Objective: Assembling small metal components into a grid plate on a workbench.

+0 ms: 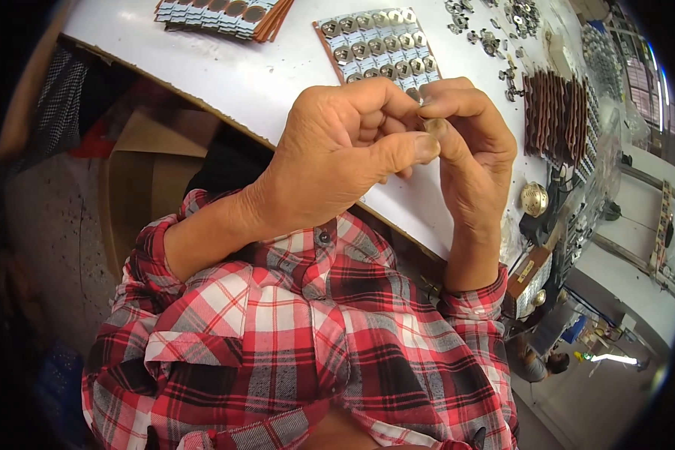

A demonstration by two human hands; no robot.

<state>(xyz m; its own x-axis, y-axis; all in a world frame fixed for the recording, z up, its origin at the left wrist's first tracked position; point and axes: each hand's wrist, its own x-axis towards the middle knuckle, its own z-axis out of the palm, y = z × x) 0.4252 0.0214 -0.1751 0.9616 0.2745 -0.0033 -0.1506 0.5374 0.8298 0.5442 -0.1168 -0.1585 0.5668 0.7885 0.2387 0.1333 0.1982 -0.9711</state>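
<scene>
My left hand [337, 150] and my right hand [472, 142] meet fingertip to fingertip above the front edge of the white table [232, 97]. Both are closed in a pinch, thumbs against forefingers. Whatever sits between the fingertips is too small and too covered to make out. Just beyond my hands lies a flat board [379, 46] with rows of shiny metal hexagonal pieces on pale blue and brown backing. My fingers hide its near edge.
A fanned stack of boards with dark round spots [225, 13] lies at the far left. Small loose metal parts [491, 41] are scattered at the far right. Brown strips [555, 120] stand in a row on the right. A cardboard box [154, 154] is below the table's left side.
</scene>
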